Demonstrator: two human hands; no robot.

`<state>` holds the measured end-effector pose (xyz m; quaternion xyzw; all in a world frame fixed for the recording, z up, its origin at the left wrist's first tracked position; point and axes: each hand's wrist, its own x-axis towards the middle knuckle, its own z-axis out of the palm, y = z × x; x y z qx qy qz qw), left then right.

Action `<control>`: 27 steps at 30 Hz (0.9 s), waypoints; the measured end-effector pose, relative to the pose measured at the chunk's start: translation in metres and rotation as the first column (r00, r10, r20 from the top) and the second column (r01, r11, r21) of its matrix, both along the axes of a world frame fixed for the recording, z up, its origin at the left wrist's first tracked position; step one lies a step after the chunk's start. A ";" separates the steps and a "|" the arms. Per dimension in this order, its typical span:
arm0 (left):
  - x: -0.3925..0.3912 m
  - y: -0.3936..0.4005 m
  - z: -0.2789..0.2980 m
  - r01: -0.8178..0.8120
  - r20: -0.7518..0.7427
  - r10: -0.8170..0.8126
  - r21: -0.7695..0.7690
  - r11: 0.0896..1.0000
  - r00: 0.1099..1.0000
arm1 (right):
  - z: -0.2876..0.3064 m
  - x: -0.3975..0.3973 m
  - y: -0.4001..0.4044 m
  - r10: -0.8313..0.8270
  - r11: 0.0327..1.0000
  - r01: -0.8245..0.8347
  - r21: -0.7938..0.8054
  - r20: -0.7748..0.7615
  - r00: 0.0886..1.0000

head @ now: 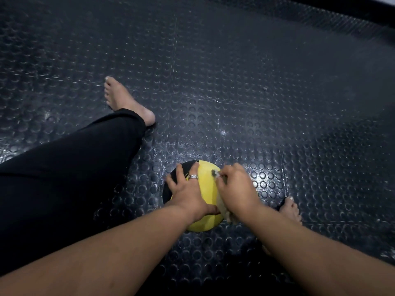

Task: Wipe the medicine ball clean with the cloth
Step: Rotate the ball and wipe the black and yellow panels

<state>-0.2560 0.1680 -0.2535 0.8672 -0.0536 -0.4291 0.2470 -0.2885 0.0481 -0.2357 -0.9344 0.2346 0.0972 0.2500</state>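
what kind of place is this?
Probably a gym or workout room: dark studded rubber floor, and a yellow-and-black medicine ball on it. The person sits barefoot, left hand steadying the ball, right hand wiping with a cloth.

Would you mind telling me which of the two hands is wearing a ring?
The left hand, spread flat on the medicine ball, wears the ring. The right hand shows none and grips the cloth instead.
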 end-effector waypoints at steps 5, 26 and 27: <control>0.005 -0.005 0.000 -0.016 -0.002 0.016 -0.005 1.000 1.000 | -0.005 -0.007 -0.002 -0.057 0.996 0.056 0.075 0.010 0.998; 0.017 0.000 -0.002 0.014 -0.016 -0.014 -0.007 1.000 1.000 | -0.006 0.034 -0.008 -0.023 1.000 0.024 0.010 -0.059 0.998; 0.017 0.002 -0.003 0.009 -0.017 -0.009 -0.012 1.000 1.000 | -0.004 0.028 -0.005 0.044 0.999 -0.044 0.012 -0.022 0.999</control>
